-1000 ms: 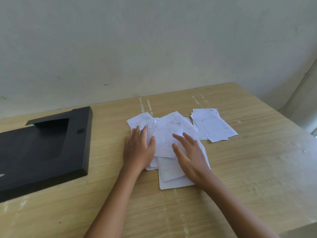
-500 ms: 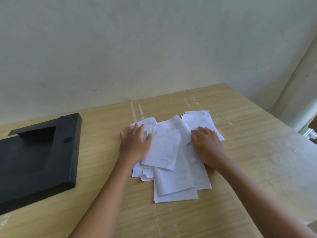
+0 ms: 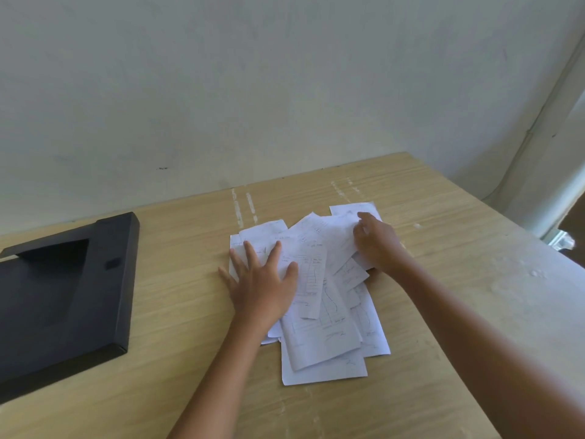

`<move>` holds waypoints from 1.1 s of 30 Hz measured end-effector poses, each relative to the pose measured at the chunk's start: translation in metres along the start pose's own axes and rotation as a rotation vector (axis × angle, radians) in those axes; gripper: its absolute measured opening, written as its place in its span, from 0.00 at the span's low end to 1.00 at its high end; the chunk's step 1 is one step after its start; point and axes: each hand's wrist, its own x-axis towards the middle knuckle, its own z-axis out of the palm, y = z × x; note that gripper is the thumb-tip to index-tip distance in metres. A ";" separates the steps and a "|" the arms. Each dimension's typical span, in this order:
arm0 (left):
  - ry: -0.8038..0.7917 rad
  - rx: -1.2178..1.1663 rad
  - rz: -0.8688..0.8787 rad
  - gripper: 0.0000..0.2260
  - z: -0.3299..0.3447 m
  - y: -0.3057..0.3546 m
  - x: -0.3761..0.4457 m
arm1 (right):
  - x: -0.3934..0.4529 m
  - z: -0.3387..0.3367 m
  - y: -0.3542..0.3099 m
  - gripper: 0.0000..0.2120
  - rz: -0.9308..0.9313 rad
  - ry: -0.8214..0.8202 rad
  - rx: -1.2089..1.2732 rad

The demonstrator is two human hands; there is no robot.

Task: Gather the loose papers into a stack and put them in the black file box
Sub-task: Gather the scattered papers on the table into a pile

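Left hand (image 3: 264, 285) is laid flat, palm down, fingers spread and pointed away from the body, thumb splayed to the right. Left forearm is extended up from the lower centre of view. Right hand (image 3: 376, 245) is curled, fingers bent inward toward the left, knuckles raised. Right forearm is stretched in from the lower right.

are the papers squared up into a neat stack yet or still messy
Still messy: the papers lie fanned and overlapping at different angles on the table.
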 end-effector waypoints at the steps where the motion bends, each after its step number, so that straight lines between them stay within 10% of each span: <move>1: 0.015 0.005 -0.002 0.30 0.002 0.001 0.000 | 0.000 0.002 -0.001 0.22 -0.010 -0.003 0.048; 33: 0.154 -0.259 0.067 0.29 0.001 0.006 0.010 | -0.027 0.014 0.000 0.25 0.001 -0.102 0.298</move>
